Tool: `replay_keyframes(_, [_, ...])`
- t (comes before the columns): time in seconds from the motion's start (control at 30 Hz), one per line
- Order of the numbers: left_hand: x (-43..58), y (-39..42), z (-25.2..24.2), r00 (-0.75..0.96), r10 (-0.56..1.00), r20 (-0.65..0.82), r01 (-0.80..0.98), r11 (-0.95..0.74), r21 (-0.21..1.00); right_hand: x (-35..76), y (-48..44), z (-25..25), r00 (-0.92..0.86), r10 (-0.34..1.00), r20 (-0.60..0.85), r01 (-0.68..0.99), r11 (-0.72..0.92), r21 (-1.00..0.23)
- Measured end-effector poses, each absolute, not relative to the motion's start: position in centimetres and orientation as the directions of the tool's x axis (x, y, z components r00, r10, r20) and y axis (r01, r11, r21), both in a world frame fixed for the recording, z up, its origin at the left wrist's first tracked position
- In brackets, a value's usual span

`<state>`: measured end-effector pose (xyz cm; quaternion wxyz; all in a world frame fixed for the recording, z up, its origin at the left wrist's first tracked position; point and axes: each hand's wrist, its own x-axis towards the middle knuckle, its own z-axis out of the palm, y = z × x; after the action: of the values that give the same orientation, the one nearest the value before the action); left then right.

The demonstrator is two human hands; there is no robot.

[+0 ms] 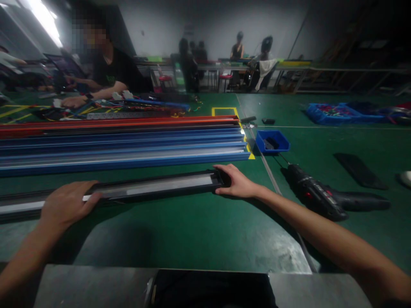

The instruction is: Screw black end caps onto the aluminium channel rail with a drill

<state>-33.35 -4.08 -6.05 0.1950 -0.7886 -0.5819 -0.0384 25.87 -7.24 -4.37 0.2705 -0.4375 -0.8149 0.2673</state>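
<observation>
A long black channel profile [167,185] with a pale strip along its inside lies across the green table in front of me. My left hand [69,203] is wrapped over it toward the left, thumb on the near side. At its right end, my right hand [236,182] grips the tip, thumb on the near edge and fingers on the far edge. The profile runs out of view at the left. Just beyond it lie several blue channel profiles [135,164] side by side, with an orange profile [128,124] behind them.
To the right are a black power drill [317,192], a blue bin [272,142] with dark parts and a flat black object [359,170]. Farther back sits a blue tray [337,113] of small coloured pieces. A co-worker [109,68] handles wiring across the table.
</observation>
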Motion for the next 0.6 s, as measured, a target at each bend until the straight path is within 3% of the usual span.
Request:
replay_keyframes(0.2, [-32.6, -4.0, -6.2, 0.321, 0.861, 0.395, 0.938, -0.232, -0.257, 26.1, -7.2, -4.5, -0.457, 0.852, 0.255, 0.53, 0.491, -0.691])
replay_keyframes(0.37, [-31.5, -4.3, -5.7, 0.36, 0.85, 0.384, 0.918, -0.251, -0.305, 26.8, -7.8, -4.6, -0.438, 0.859, 0.264, 0.519, 0.482, -0.706])
replay_keyframes(0.6, [-30.3, -3.1, -5.6, 0.38, 0.833, 0.403, 0.921, -0.3, -0.247, 27.4, -8.7, -4.3, -0.414, 0.872, 0.261, 0.559, 0.469, -0.684])
